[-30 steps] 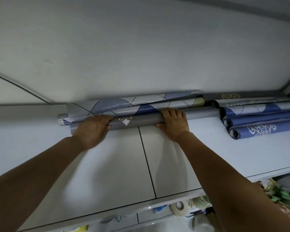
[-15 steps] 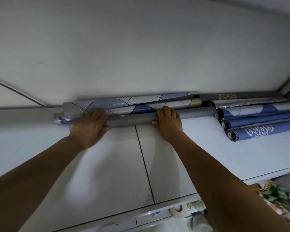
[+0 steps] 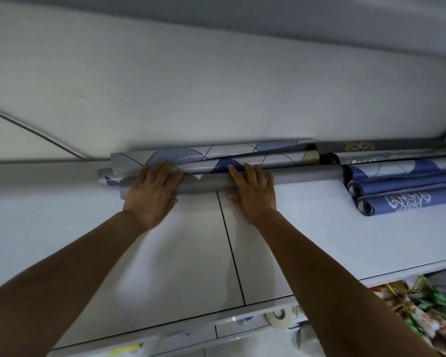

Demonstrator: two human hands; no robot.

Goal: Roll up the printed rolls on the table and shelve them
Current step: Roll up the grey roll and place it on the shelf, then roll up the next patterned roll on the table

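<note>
My left hand [image 3: 152, 195] and right hand [image 3: 256, 195], fingers flat, press the grey roll [image 3: 307, 175] against patterned rolls [image 3: 216, 155] on the shelf [image 3: 319, 228]

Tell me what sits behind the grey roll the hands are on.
A blue-and-grey patterned roll and, behind it, a second patterned roll by the wall. The grey roll, left hand and right hand cover their lower edges.
</note>
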